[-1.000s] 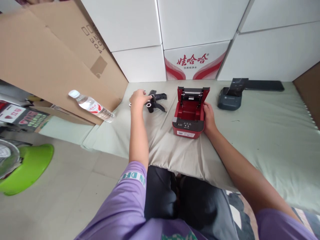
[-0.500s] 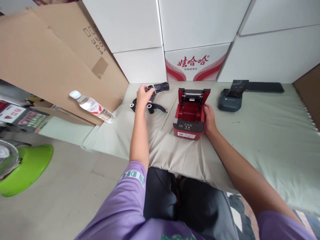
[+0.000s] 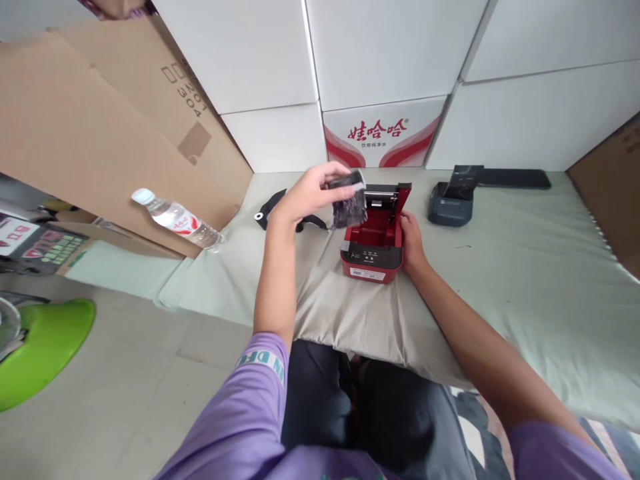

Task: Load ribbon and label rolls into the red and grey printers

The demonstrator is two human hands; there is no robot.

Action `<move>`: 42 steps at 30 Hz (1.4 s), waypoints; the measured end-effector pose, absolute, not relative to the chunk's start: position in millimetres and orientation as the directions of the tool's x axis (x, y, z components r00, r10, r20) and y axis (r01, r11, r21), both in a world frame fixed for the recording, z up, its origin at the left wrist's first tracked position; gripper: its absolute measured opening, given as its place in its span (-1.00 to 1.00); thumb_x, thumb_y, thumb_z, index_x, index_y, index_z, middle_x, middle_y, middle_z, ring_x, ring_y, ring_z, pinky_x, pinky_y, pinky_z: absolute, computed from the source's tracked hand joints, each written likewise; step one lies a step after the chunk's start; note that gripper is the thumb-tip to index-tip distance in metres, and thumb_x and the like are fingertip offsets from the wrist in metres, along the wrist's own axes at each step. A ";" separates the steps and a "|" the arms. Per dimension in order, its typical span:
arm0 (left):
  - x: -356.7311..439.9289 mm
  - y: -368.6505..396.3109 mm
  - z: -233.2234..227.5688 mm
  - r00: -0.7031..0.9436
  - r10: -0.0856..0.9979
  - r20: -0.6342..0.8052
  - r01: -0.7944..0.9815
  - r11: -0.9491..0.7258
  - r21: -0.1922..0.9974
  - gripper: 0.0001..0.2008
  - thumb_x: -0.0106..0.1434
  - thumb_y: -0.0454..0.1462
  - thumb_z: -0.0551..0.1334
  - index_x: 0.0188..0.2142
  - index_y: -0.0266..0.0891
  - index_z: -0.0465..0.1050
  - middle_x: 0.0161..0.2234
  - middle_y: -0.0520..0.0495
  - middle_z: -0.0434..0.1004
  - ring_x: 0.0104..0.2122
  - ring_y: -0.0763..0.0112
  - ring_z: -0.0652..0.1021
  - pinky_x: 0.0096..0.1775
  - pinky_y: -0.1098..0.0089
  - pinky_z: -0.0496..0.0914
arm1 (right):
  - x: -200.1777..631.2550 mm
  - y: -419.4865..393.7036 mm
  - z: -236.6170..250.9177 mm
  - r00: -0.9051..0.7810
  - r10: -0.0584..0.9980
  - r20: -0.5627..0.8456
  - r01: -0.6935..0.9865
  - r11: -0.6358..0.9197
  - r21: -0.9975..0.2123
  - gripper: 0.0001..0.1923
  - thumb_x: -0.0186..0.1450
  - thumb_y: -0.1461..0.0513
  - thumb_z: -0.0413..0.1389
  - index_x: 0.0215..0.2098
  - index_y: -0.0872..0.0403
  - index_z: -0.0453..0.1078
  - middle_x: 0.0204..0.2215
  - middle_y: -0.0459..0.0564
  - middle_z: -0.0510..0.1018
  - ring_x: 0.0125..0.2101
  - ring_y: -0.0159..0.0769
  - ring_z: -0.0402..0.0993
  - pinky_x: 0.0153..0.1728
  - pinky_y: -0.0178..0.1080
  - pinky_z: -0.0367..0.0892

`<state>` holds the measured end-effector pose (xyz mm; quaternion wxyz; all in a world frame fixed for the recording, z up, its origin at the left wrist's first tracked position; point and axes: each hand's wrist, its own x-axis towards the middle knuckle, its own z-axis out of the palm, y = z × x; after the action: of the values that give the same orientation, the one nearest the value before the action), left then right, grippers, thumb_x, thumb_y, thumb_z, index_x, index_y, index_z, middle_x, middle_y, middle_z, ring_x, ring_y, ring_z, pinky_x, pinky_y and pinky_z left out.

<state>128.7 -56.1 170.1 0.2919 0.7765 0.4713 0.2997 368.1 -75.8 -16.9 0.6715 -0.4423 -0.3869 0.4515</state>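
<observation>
My left hand (image 3: 309, 192) is closed around a black roll (image 3: 350, 212) with a pale end. The roll is raised just left of and partly in front of a small red and black printer (image 3: 373, 272). The printer's lid (image 3: 404, 197) stands up, and its red inside shows. Against the printer's right side rests my right hand (image 3: 413, 244), steadying or gripping it, with the fingertips hidden behind the casing. More black rolls (image 3: 273, 205) with white cores lie behind my left wrist, partly covered by it, a loose strip trailing from them.
A water bottle (image 3: 186, 221) leans left of the rolls, by a large cardboard box (image 3: 125, 127). At right sit a dark blue device (image 3: 450, 208) and a flat black object (image 3: 517, 178). White cartons (image 3: 383, 137) line the back of the cloth-covered surface (image 3: 530, 280). Part of another person (image 3: 120, 7) appears top left.
My left hand has lifted the black roll away from the other rolls and carried it right, up to the printer. My right hand has stayed at the printer's side.
</observation>
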 end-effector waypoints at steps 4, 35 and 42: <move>154.8 -56.8 160.8 0.611 0.775 0.161 0.534 -0.553 0.639 -0.66 0.31 -0.05 0.46 -0.03 -0.17 0.66 -0.05 -0.07 0.73 -0.02 0.22 0.65 0.07 0.25 0.47 | 369.5 -73.9 -18.8 0.293 0.945 0.144 -0.238 0.218 -0.947 -0.43 0.24 -0.26 0.27 0.00 -0.10 0.52 0.02 -0.09 0.68 0.10 -0.14 0.58 0.29 -0.02 0.44; 196.6 -63.1 136.0 0.642 0.731 -0.232 0.755 -0.549 0.358 -0.56 0.51 -0.02 0.14 -0.21 -0.19 0.73 -0.26 -0.10 0.75 -0.15 0.20 0.64 0.17 0.16 0.29 | 377.1 -68.7 -30.1 0.196 0.926 0.323 -0.129 0.351 -0.928 -0.16 0.32 -0.33 0.13 0.47 -0.33 0.18 0.53 -0.12 0.26 0.53 0.00 0.21 0.52 0.18 0.23; 180.5 -82.8 167.0 0.703 0.670 -0.238 0.702 -0.599 0.387 -0.79 0.28 -0.26 0.35 -0.14 -0.19 0.75 -0.18 -0.07 0.79 -0.24 0.31 0.65 -0.17 0.35 0.37 | 376.3 -75.7 -17.8 0.147 0.911 0.384 -0.087 0.399 -0.913 -0.06 0.24 -0.38 0.18 0.47 -0.25 0.24 0.51 -0.05 0.33 0.50 0.14 0.22 0.51 0.25 0.22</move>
<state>180.5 -82.8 167.0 0.2311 0.8934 0.3838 -0.0342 376.3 -75.7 -17.8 0.6488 -0.3906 -0.5277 0.3846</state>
